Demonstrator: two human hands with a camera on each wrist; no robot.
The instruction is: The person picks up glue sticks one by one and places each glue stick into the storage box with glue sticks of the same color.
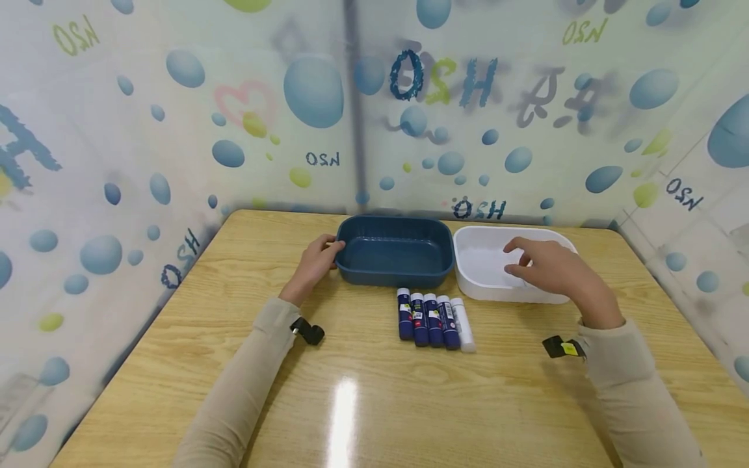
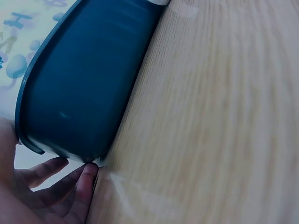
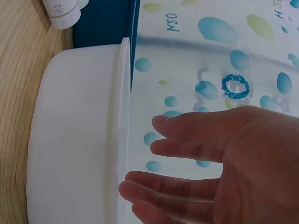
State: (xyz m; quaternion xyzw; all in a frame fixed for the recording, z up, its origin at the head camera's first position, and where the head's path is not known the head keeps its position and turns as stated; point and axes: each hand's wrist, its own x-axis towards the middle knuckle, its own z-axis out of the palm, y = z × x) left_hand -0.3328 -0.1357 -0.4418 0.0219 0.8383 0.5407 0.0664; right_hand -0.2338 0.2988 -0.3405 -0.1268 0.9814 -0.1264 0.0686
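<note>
At the left end of a dark blue plastic bin, my left hand grips the rim. Its lower fingers touch the outer end wall in the left wrist view, while the thumb is hidden there. My right hand hovers over a white plastic bin, fingers parted and loosely bent, holding nothing. In front of the bins, several dark blue glue sticks with white caps lie side by side, with one white glue stick at the right end of the row.
Both bins stand side by side on a wooden table, near its back edge. Behind them hangs a pale curtain with blue and green drops. Small black devices are strapped to both wrists.
</note>
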